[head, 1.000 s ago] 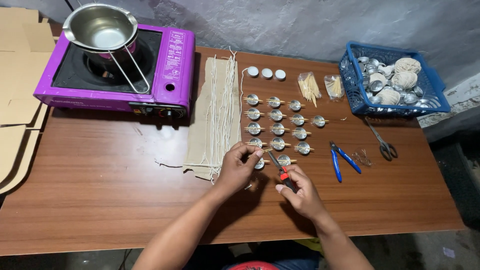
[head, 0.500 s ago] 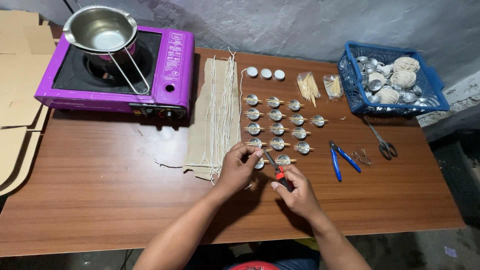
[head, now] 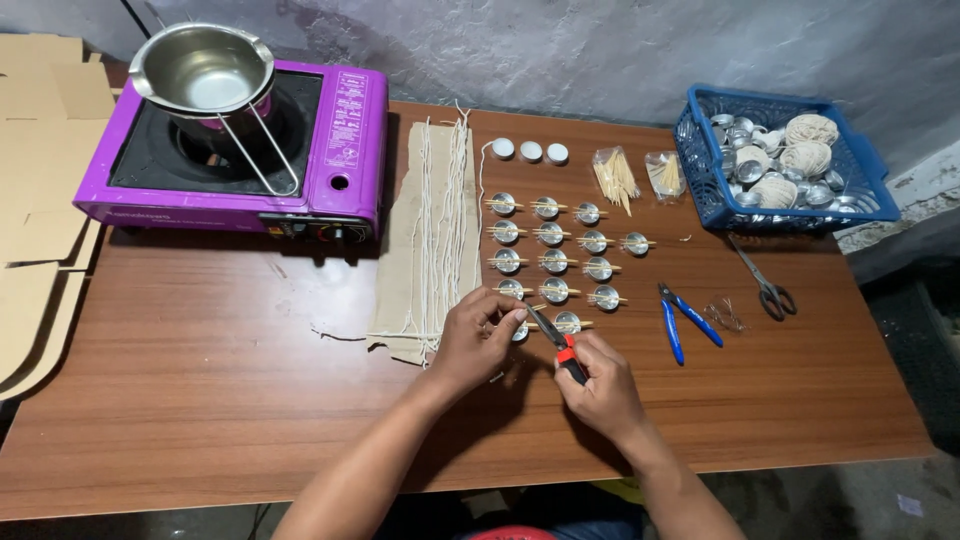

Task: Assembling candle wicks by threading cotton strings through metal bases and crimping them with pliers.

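My left hand [head: 476, 338] rests on the wooden table [head: 220, 400] and pinches a small metal cup [head: 519, 329] at the near end of several rows of small metal cups [head: 548, 235], each with a thin stick laid across it. My right hand [head: 601, 385] grips red-and-black pliers [head: 556, 340], whose tip points toward the pinched cup. A strip of brown cloth [head: 412, 255] with white wick strings laid on it lies just left of my left hand.
A purple portable stove [head: 330, 150] with a steel pot [head: 205, 78] stands at the back left. Blue-handled pliers [head: 685, 320] and scissors [head: 762, 285] lie to the right. A blue basket [head: 700, 160] of string balls and cups stands back right. Cardboard [head: 40, 200] lies at left.
My right hand has moved slightly left and forward, bringing the pliers' tip closer to the cup under my left fingers. My left hand has barely moved.
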